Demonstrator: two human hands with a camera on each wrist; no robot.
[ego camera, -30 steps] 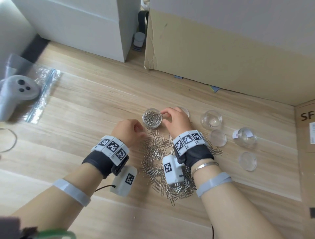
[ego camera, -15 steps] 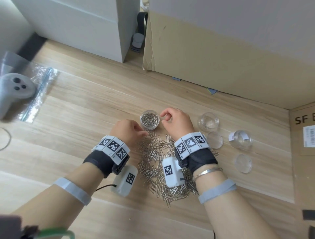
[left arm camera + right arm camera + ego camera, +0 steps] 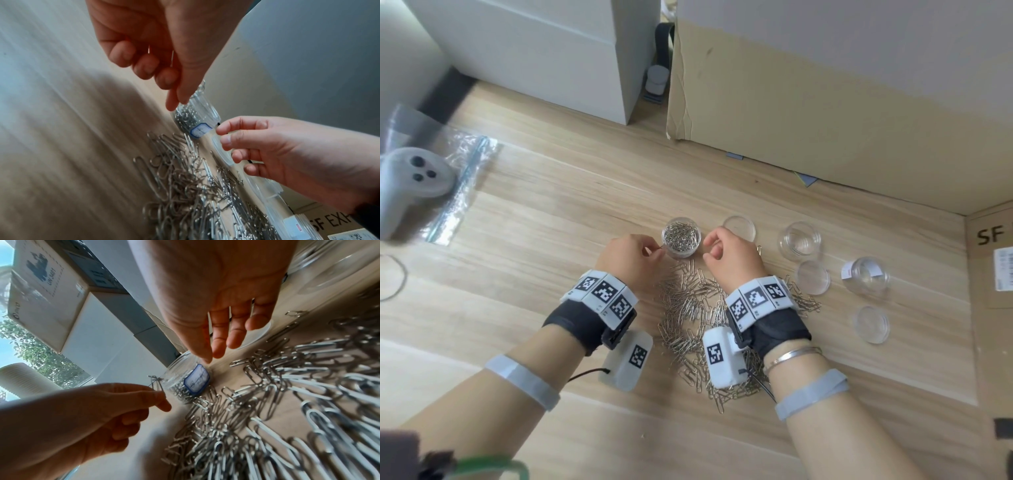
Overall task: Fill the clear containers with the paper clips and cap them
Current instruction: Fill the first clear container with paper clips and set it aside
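A clear container, almost full of paper clips and with a blue-edged label, stands on the wooden table. My left hand pinches a paper clip at the container's left rim. My right hand hovers just right of it with fingers relaxed, holding nothing. A loose pile of paper clips lies between my wrists. One flat clear lid lies behind the right hand. Two empty containers and two more lids sit to the right.
A large cardboard box walls off the back and another box the right edge. White boxes stand at the back left. A grey controller and a plastic bag lie far left.
My left hand has lifted from the pile to the container's rim with a paper clip. My right hand has drawn back from the container, uncovering the lid behind it.
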